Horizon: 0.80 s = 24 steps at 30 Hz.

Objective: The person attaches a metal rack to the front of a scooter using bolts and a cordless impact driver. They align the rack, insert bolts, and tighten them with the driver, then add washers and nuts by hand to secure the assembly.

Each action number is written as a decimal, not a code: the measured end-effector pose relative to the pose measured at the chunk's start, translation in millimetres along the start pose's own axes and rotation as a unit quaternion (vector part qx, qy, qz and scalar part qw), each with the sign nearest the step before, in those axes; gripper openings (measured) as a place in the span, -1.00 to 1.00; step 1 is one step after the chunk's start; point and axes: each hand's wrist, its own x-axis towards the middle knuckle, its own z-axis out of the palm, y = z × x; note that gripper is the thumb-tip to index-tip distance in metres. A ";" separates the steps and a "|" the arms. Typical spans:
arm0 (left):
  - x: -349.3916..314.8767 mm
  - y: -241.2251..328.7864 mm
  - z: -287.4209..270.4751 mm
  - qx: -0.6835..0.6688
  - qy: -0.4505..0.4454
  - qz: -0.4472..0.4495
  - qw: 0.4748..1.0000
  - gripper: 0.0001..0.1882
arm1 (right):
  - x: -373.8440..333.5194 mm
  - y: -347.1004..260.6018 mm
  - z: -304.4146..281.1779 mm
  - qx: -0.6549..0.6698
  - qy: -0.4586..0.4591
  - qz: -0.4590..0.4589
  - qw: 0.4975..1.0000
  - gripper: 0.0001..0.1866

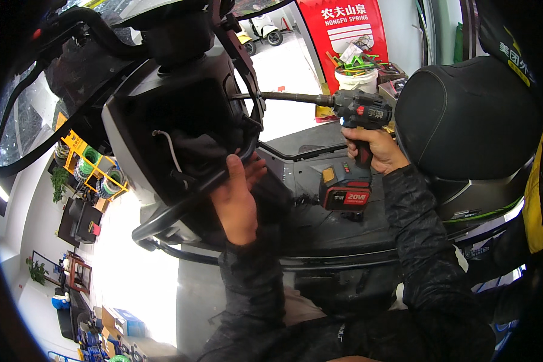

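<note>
My right hand (pixel 377 148) is wrapped round the grip of a black cordless impact wrench (pixel 359 108) with a red-and-black battery at its base. A long dark extension bar (pixel 295 98) runs left from its nose, and its tip reaches behind the upright black frame (pixel 247 66) at the scooter's front; where it ends is hidden. My left hand (pixel 238 202) is open, thumb up and fingers stretched, against the curved black tube (pixel 193 196) beside the front compartment. Inside the dark front compartment (pixel 181 114) hangs a pale cable (pixel 169 148).
A black padded seat (pixel 464 120) stands at the right, above the flat footboard (pixel 314 175). Behind are a white bucket (pixel 356 81) of tools and a red panel (pixel 344 30). Handlebar (pixel 96 30) and clear windshield are at the upper left, with a yellow rack (pixel 90 160) beyond.
</note>
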 end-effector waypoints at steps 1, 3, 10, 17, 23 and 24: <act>0.9 -0.2 -1.3 0.001 -0.003 -0.002 1.000 -0.44 | -2.8 0.9 0.7 0.006 0.001 0.003 1.000 -0.86; 2.2 -0.3 -4.5 0.002 -0.012 -0.007 1.000 -0.43 | -11.0 2.1 3.6 -0.021 0.029 0.005 0.999 -0.86; 0.6 5.7 -16.7 0.019 -0.071 -0.073 0.995 -0.45 | -62.5 4.3 21.0 -0.123 0.123 -0.037 0.984 -0.87; -12.8 -7.4 -36.2 0.174 -0.226 -0.115 0.952 -0.48 | -119.3 38.0 -11.8 -0.220 0.263 -0.197 0.919 -0.75; -35.7 -70.0 -35.7 0.333 -0.322 -0.099 0.881 -0.45 | -115.6 75.5 -42.4 -0.341 0.319 -0.217 0.857 -0.62; -42.8 -78.7 -38.6 0.329 -0.311 -0.111 0.885 -0.46 | -115.9 77.8 -42.1 -0.352 0.315 -0.254 0.844 -0.62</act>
